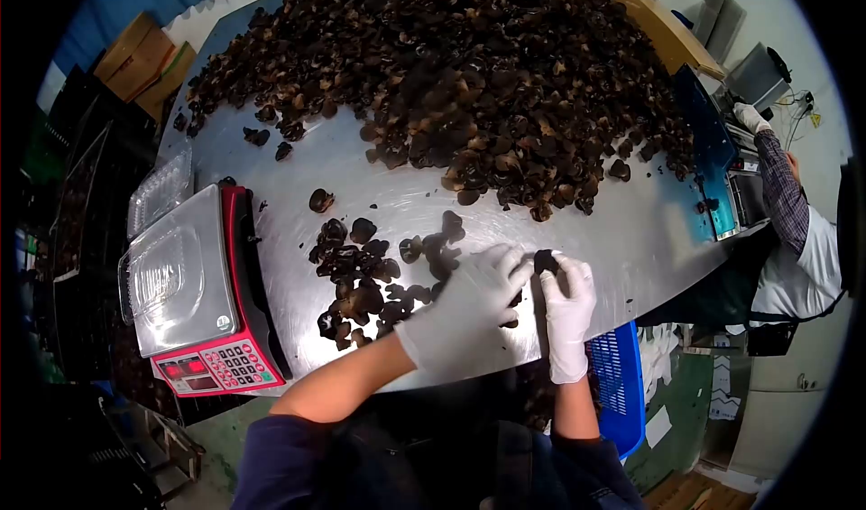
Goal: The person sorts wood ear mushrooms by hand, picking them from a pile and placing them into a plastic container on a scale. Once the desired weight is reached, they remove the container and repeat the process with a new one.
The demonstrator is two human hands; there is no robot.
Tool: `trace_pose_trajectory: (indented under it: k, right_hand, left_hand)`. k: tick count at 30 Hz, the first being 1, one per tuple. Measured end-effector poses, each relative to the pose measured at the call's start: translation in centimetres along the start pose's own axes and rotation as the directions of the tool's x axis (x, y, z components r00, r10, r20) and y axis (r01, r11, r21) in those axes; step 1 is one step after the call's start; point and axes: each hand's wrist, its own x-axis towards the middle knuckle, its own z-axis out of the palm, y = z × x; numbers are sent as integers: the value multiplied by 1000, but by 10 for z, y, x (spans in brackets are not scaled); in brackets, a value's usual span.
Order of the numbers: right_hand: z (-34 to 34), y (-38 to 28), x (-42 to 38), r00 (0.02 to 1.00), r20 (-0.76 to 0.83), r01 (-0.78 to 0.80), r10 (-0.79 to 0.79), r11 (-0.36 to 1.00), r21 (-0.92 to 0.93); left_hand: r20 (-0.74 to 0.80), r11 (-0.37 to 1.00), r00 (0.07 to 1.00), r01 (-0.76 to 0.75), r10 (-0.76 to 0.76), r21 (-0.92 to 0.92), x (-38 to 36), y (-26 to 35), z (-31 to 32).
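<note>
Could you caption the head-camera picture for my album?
A gloved right hand holds a dark piece beside the left hand, a dark heap beyond, a scale at left.

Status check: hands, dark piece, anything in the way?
Right hand pinching dark piece. Left hand beside it, blurred. Loose pieces scattered leftward; nothing visibly blocking.

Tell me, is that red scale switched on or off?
On. The scale has a display glowing with red digits, though they are too small to read.
</note>
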Motion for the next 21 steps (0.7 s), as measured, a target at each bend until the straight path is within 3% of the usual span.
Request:
trace_pose_trajectory:
  k: [1, 2, 3, 4, 5, 6, 7, 9, 10, 11, 13, 14, 17, 19, 21]
  right_hand:
    - [5, -5, -7, 998, 8, -64, 64, 994, 88]
    - [7, -6, -13, 997, 37, -64, 63, 998, 23]
    - [10, -5, -20, 996, 66, -63, 66, 997, -42]
    - [16, 1, -30, 996, 85, -35, 38, 999, -35]
    - [19, -7, -37, 987, 162, 23, -13, 998, -65]
    - [26, -10, -46, 977, 169, 146, -131, 986, -81]
    - [32, -13, -52, 952, 179, 269, -249, 958, -95]
    - [34, -30, -55, 886, 313, 343, -343, 938, 56]
    - [33, -51, -51, 875, 373, 354, -309, 934, -56]
    - [30, -55, -42, 871, 378, 359, -315, 932, -52]
    - [21, -54, -23, 794, 566, 306, -222, 950, -57]
    - [28, -41, -20, 886, 444, 137, -133, 990, 22]
    - [37, -42, 21, 938, 343, 100, -49, 986, -133]
    - [46, -35, 35, 889, 436, 284, -137, 913, -292]
    - [52, -31, 37, 863, 501, 206, -71, 953, -220]
  left_hand:
    - [-101, 989, 985, -139, 143, 44, -4, 4, 8]
    - [-90, 973, 982, -147, 165, 177, -18, 5, 23]
    - [-89, 973, 982, -147, 165, 176, -24, 11, 18]
    - [68, 990, 994, -90, 83, 109, -31, 15, 10]
    - [228, 998, 974, -20, 7, 53, -38, 19, 0]
    - [233, 962, 972, -23, -43, 274, -48, 24, -9]
    - [230, 962, 972, -18, -47, 273, -55, 23, -17]
    - [162, 905, 987, -72, 3, 419, -72, 18, -31]
    - [195, 892, 980, -49, -44, 450, -82, 16, -32]
    - [190, 891, 981, -41, -51, 453, -88, 12, -34]
    - [73, 905, 990, 76, -117, 419, -99, 7, -36]
    - [60, 903, 991, 86, -122, 420, -105, 3, -33]
    - [-12, 922, 983, 175, -182, 345, -109, 2, -27]
    - [-32, 921, 982, 184, -184, 344, -110, 2, -28]
    - [-51, 917, 980, 197, -191, 346, -112, 1, -30]
